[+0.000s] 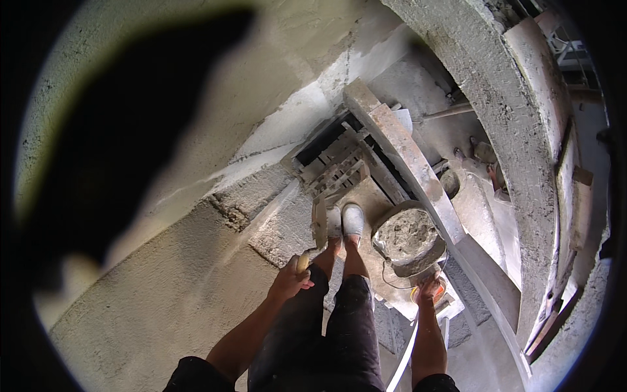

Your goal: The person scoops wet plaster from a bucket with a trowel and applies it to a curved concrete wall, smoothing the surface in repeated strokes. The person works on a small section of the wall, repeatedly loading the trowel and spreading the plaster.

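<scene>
My left hand is closed around the pale handle of a trowel, whose mortar-caked blade points away from me beside my feet. To the right of my legs is a round bucket filled with grey, lumpy mortar. A thin wire handle hangs loosely in a loop on its near side. My right hand grips the near edge of the bucket, its fingertips partly hidden against it. Just under that hand shows an orange-and-white round thing, mostly covered.
I stand on a narrow dusty board. Ahead lies a slatted wooden frame over a dark gap. A long beam runs along the right. Rough plastered wall fills the left. Beyond the beam is a curved concrete edge. A dark blur covers the upper left.
</scene>
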A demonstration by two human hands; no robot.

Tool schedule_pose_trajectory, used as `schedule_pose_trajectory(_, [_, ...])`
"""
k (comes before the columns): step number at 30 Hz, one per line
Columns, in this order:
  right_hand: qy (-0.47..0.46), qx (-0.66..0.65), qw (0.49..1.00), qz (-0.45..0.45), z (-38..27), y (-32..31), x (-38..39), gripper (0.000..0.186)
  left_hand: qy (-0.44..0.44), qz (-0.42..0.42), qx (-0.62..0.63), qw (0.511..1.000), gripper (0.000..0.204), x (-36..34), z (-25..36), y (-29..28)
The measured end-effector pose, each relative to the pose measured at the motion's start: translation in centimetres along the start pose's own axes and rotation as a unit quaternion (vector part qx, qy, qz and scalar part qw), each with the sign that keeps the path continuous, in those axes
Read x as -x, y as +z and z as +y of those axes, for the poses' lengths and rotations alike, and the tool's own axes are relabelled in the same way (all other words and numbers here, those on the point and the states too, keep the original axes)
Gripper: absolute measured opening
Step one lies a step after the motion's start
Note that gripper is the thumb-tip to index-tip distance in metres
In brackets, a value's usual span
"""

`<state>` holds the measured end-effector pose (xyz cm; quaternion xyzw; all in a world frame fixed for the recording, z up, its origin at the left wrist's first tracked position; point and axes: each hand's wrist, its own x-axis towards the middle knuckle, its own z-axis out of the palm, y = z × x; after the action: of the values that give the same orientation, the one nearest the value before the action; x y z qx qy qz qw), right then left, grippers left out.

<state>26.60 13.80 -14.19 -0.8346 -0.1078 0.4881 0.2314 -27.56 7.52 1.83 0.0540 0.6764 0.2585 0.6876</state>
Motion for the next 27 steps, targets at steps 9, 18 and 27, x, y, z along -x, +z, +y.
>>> schedule_pose_trajectory(9, [-0.001,0.022,0.999,0.037,0.3,-1.3,-0.3,0.057,0.016,0.055,-0.048,0.997,0.040,-1.1,1.8,1.5])
schedule_pose_trajectory(18, [0.036,0.375,0.926,0.020,-6.0,-3.6,-2.0,0.042,0.226,0.144,-0.146,0.952,0.040,-3.9,3.0,7.6])
schedule_pose_trajectory(27, [-0.059,0.029,0.860,-0.505,-13.3,13.3,15.9,0.039,0.112,0.175,-0.144,0.967,0.033,-2.3,4.4,14.6])
